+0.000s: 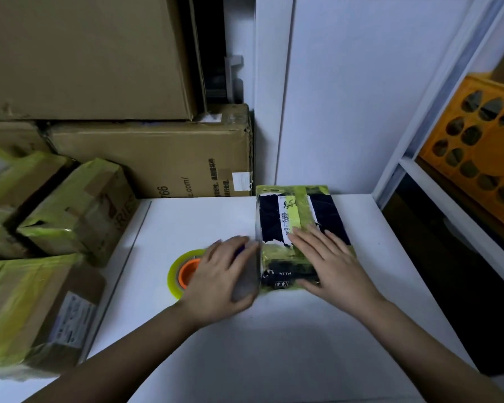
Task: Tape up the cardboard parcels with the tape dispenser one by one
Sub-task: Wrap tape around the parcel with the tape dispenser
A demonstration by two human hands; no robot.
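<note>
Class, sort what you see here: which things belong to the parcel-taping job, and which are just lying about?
Belongs to the job:
- dark parcel under the right hand
- tape dispenser under the left hand
- taped parcels stacked at the left

Just lying about:
- large cardboard boxes behind
- orange crate on the shelf
- white table

The tabletop (pixel 204 216) is smooth, matt white board. The dark parcel (pixel 300 228) is cardboard wrapped in glossy yellow-green plastic tape, with a white paper label (pixel 287 219) stuck on top. The tape roll (pixel 176 271) is shiny translucent film on an orange plastic core. The stacked boxes (pixel 157 158) are plain matt brown cardboard, creased at the edges. The orange crate (pixel 477 135) looks like moulded plastic.
</note>
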